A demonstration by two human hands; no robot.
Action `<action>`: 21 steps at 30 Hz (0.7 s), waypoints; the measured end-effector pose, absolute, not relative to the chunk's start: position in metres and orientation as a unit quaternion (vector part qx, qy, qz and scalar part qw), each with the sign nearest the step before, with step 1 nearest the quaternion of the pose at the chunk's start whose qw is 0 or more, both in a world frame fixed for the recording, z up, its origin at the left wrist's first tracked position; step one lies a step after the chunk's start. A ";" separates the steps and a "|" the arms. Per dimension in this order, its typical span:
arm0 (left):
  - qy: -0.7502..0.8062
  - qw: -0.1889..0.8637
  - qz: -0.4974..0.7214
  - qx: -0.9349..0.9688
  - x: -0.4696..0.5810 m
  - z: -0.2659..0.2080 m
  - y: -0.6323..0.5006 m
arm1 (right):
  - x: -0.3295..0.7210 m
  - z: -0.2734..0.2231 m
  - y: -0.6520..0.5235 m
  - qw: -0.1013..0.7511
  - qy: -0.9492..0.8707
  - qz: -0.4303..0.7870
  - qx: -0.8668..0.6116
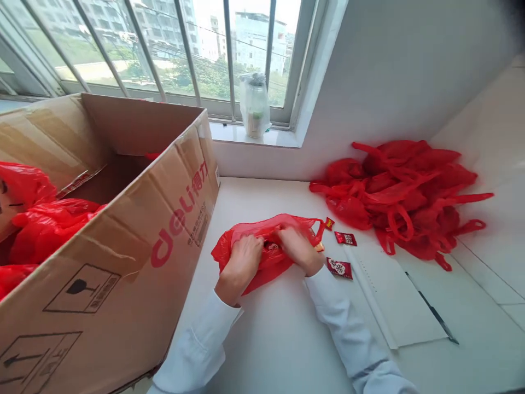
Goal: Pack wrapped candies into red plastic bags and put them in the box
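Note:
A red plastic bag [256, 282] lies on the white table with its mouth facing up between my hands. My left hand [246, 257] is closed on the near left edge of the mouth, fingertips curled into it. On the right side of the mouth, my right hand [298, 247] bends its fingers down over the bag's edge; the fingertips are partly hidden. Dark red wrapped snacks [272, 247] show inside the opening. Just right of the bag lie a dark red snack packet [339, 268], a smaller red packet [345, 238] and a tiny red-and-yellow packet [329, 223].
On the left stands a large open cardboard box [180, 202] with filled red bags [57, 224] inside. Red bags [402, 186] are heaped at the back right. A white paper sheet [400, 295] and a black pen [435, 314] lie right. A wrapped jar [255, 109] stands on the windowsill.

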State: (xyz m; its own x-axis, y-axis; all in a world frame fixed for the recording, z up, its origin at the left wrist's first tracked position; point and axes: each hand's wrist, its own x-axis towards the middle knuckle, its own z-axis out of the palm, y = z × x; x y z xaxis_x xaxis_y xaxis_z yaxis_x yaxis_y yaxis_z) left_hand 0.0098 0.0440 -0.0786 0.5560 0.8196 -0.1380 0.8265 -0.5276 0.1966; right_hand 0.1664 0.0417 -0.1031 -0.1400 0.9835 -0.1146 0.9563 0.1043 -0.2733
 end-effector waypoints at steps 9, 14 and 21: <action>0.494 0.048 -0.078 0.864 0.021 -0.093 0.057 | 0.158 -0.104 0.050 0.045 -0.730 0.122 -0.671; 0.490 0.069 -0.103 0.863 0.018 -0.088 0.054 | 0.182 -0.107 0.048 0.073 -0.756 0.161 -0.630; 0.477 0.121 -0.133 0.860 0.014 -0.078 0.041 | 0.200 -0.118 0.049 0.072 -0.795 0.224 -0.559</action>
State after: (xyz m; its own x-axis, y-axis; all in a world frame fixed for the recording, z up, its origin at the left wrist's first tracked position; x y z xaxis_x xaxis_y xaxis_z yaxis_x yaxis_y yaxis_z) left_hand 0.0135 0.0408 -0.0783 0.5098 0.7886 -0.3438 0.8528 -0.5159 0.0812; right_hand 0.1997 0.0491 -0.1176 -0.3639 0.9216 -0.1350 0.8569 0.2744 -0.4364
